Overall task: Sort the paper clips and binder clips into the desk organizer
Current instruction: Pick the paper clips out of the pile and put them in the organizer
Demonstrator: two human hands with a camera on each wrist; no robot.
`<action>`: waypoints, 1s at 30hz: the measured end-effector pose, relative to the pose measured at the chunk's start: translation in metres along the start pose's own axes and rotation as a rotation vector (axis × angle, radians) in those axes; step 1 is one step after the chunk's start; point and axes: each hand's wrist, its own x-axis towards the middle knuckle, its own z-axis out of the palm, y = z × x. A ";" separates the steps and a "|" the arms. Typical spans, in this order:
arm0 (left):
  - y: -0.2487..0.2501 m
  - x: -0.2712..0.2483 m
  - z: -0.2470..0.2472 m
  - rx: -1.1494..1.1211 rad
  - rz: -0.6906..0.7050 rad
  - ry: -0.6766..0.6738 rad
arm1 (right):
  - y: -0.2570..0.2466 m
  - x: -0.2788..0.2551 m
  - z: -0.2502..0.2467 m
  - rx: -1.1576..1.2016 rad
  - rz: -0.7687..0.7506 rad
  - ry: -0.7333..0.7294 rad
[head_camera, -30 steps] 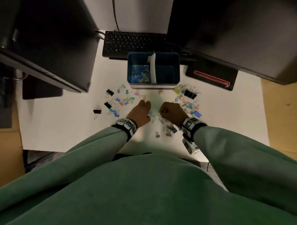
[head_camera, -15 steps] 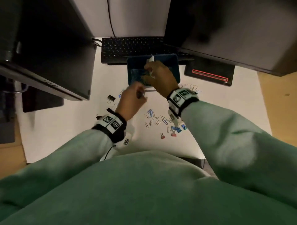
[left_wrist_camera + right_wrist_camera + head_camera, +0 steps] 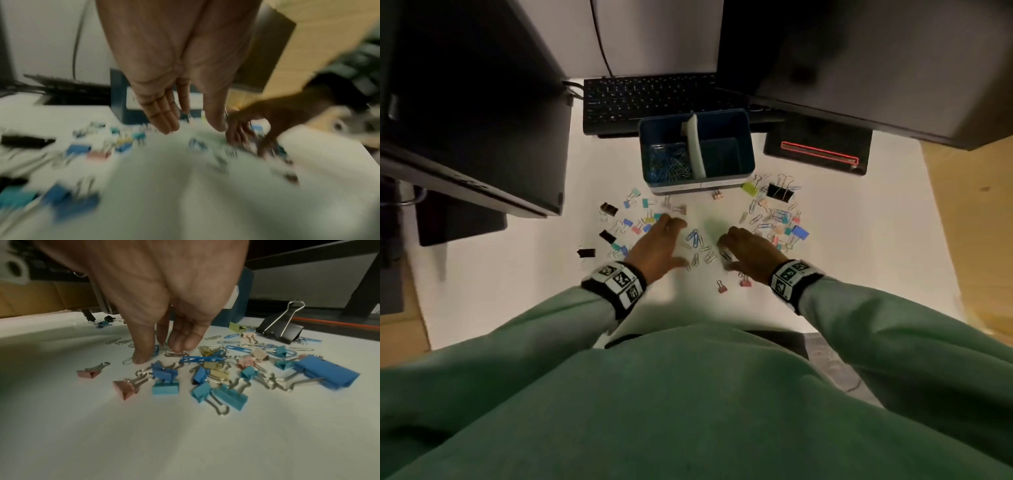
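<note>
Gathering loose wire paper clips on the white surface, spread left hand and curled-fingered, empty right hand must next pinch them for the blue plastic desk organizer.

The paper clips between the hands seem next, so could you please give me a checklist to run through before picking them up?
1. Loose paper clips within reach between both hands: ok.
2. Left hand free, fingers straight: ok.
3. Right hand firmly pinching a clip: cannot tell.
4. Organizer left compartment has room, holds paper clips only: ok.
5. Binder clips clear of the pick: not ok, some beside the right fingertips.
</note>
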 end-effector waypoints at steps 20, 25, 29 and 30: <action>-0.006 0.030 0.040 0.127 0.123 0.011 | -0.017 0.032 0.006 0.069 -0.072 0.032; -0.005 0.018 0.014 -0.105 0.006 0.041 | -0.014 0.025 -0.030 0.466 0.021 0.148; 0.009 0.013 -0.041 -0.319 -0.042 0.264 | -0.030 0.044 -0.089 0.708 0.010 0.422; 0.013 0.017 -0.059 -0.356 -0.053 0.347 | -0.035 0.054 -0.104 0.738 0.014 0.485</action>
